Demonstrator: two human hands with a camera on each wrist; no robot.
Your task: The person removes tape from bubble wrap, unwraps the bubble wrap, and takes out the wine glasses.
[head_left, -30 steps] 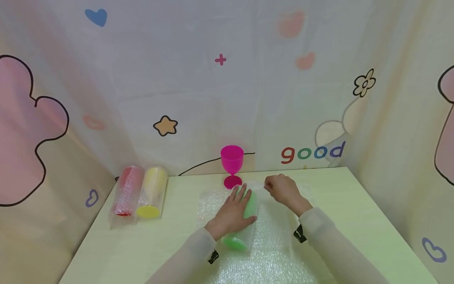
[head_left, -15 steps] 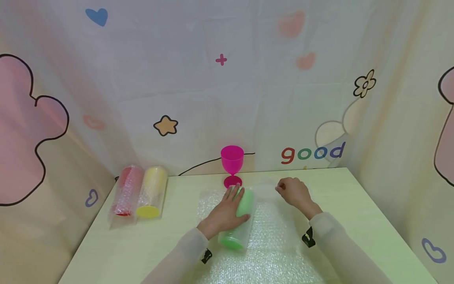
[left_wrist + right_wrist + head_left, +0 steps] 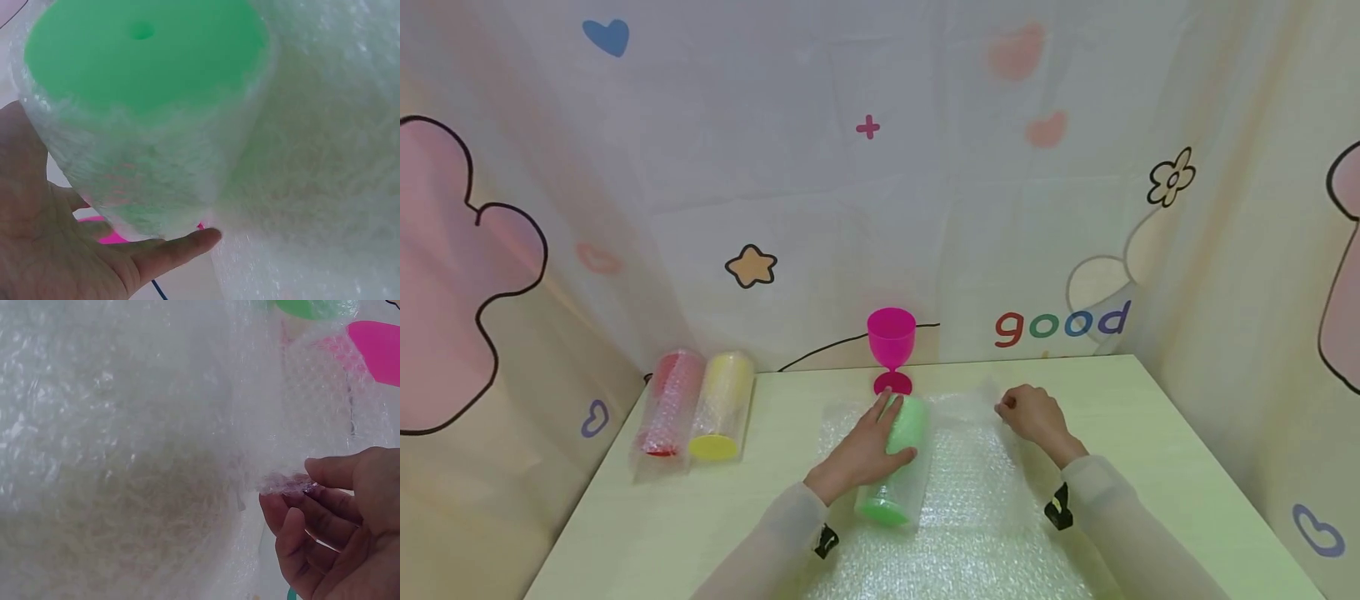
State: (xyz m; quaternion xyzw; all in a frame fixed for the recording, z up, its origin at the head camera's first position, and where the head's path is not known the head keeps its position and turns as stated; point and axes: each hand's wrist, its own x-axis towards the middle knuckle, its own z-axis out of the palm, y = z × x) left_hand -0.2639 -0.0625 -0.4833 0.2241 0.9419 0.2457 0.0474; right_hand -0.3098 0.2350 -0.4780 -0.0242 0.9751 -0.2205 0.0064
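On the table (image 3: pixel 1172 433), bubble wrap (image 3: pixel 970 483) goes around a green thing (image 3: pixel 907 421).
The green thing lies on its side near the middle. The left hand (image 3: pixel 859 452) rests on it, grip loose. The right hand (image 3: pixel 1035 415) has its grip pinching the bubble wrap's edge. A pink cup (image 3: pixel 892 340) stands just behind.

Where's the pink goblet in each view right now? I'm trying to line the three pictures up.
Head: centre, upright just beyond the wrapped green cylinder.
Left wrist: lower left, a pink patch partly hidden by the left hand.
Right wrist: upper right, the pink goblet cut off by the picture edge.
Shared landmark: the green cylinder.
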